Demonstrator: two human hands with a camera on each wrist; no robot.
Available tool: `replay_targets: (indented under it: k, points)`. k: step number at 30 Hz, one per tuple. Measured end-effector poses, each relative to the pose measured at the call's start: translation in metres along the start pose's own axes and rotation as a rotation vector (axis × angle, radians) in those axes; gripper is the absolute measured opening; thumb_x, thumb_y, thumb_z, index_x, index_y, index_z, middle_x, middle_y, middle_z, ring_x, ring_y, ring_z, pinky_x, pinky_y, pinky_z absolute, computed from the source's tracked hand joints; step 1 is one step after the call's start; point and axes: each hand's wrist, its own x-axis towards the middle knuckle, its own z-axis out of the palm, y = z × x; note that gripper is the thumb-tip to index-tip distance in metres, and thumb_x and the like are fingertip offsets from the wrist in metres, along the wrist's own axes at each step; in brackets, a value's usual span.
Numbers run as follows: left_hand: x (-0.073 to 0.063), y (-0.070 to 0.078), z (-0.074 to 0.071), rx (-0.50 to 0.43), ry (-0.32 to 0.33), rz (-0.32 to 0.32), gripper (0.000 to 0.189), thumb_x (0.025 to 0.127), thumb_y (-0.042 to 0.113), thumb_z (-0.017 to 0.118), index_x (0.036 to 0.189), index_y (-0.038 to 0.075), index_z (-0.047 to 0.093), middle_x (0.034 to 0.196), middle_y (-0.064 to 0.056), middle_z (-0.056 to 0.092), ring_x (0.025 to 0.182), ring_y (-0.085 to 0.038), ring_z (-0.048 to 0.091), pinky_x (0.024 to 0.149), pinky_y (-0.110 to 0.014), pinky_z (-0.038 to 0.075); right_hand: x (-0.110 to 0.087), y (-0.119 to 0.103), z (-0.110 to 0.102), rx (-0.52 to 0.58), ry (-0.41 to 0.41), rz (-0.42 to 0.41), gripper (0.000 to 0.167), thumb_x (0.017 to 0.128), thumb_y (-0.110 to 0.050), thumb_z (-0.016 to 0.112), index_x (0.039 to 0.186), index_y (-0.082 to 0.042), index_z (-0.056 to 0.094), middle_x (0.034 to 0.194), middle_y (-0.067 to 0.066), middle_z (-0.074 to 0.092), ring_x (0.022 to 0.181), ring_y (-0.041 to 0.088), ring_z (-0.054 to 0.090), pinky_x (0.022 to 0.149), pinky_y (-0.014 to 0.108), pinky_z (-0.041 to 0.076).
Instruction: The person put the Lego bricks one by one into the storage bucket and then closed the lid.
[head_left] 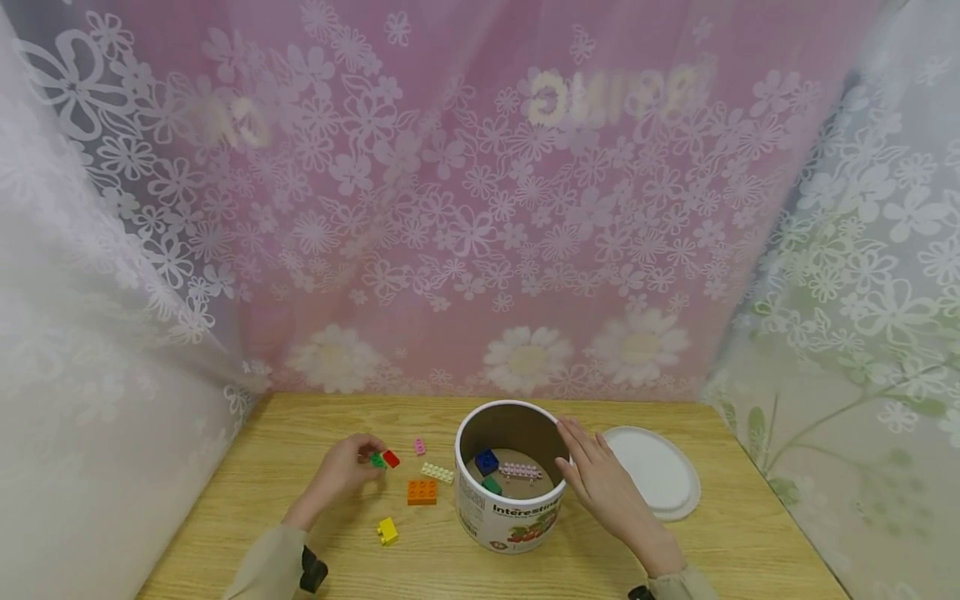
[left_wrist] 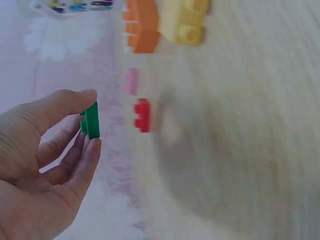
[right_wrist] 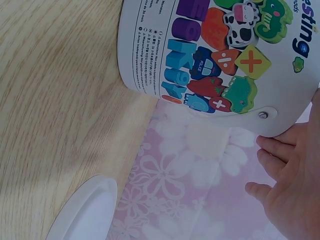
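Note:
My left hand (head_left: 351, 463) pinches a small green toy brick (left_wrist: 92, 120) between thumb and fingertips, lifted off the table. A red brick (left_wrist: 143, 115) stands on the wood just beyond it. With its fingers extended, my right hand (head_left: 600, 479) rests against the right rim of a white printed bucket (head_left: 480, 525). Inside the bucket lie a dark blue brick (head_left: 487, 461), a pale pink studded piece (head_left: 521, 472) and a green brick (head_left: 491, 485). Left of the bucket are an orange brick (head_left: 422, 492), a cream studded plate (head_left: 437, 473), a yellow brick (head_left: 387, 531) and a small pink brick (head_left: 420, 447).
A round white lid (head_left: 660, 471) lies on the wooden table (head_left: 570, 567) to the right of the bucket. Flowered curtains (head_left: 480, 250) enclose the table at the back and on both sides.

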Motion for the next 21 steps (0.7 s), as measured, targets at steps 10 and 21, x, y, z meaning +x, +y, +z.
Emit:
replay_targets:
  k: [10,21]
  points:
    - [0.005,0.037,-0.011,-0.013,0.011,0.126,0.027,0.082,0.004,0.083,0.105,0.01,0.072,0.102,-0.005,0.07,0.094,-0.028,0.067,0.087,-0.045,0.059,-0.001,0.001,-0.001,0.005,-0.038,0.02,0.06,0.106,-0.03,0.054,0.156,-0.002,0.037,0.16,0.013,0.038,0.147,0.03,0.037,0.124,0.051,0.019]
    - [0.009,0.074,-0.013,-0.003,-0.018,0.21,0.029,0.083,0.011,0.084,0.109,0.011,0.072,0.107,-0.003,0.07,0.098,-0.027,0.067,0.089,-0.044,0.058,0.0,0.001,0.0,-0.001,-0.004,0.001,0.058,0.105,-0.028,0.056,0.154,-0.001,0.04,0.159,0.013,0.041,0.145,0.033,0.04,0.121,0.054,0.023]
